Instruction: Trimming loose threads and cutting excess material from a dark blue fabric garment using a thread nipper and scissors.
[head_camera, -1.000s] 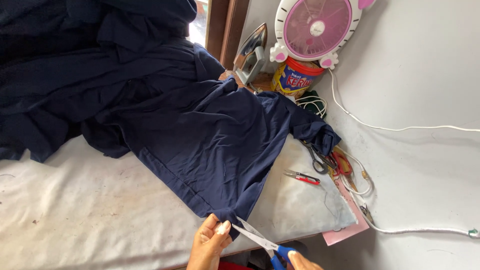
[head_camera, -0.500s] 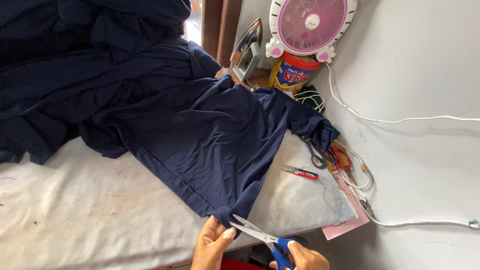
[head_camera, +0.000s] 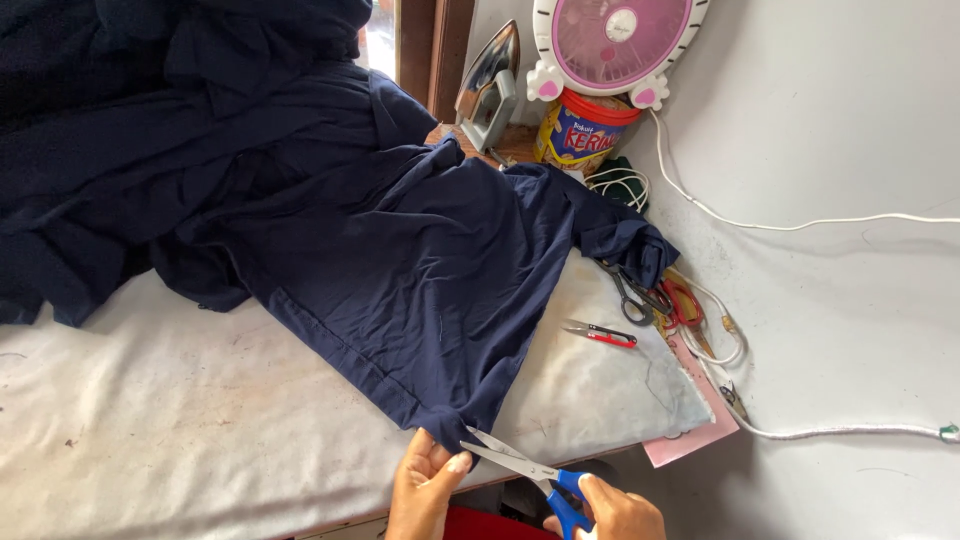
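Soft, limp navy cloth (head_camera: 400, 260) sprawled over the counter (head_camera: 150, 420), best pinched at the hem corner where left hand (head_camera: 425, 487) grips, right hand (head_camera: 612, 512) closed on blue-handled scissors (head_camera: 520, 468)

navy garment (head_camera: 420, 270) | spread flat (corner pinched); blue-handled scissors (head_camera: 520, 468) | blades open

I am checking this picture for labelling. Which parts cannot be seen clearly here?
- Head view: the right hand is cut off by the bottom edge.
- The blue-handled steel scissors: lower handle loops hidden inside that hand.
- The dark navy cloth garment covers the table beneath; the left hand hides its pinched corner.
- The pink round fan is cut off by the top edge.
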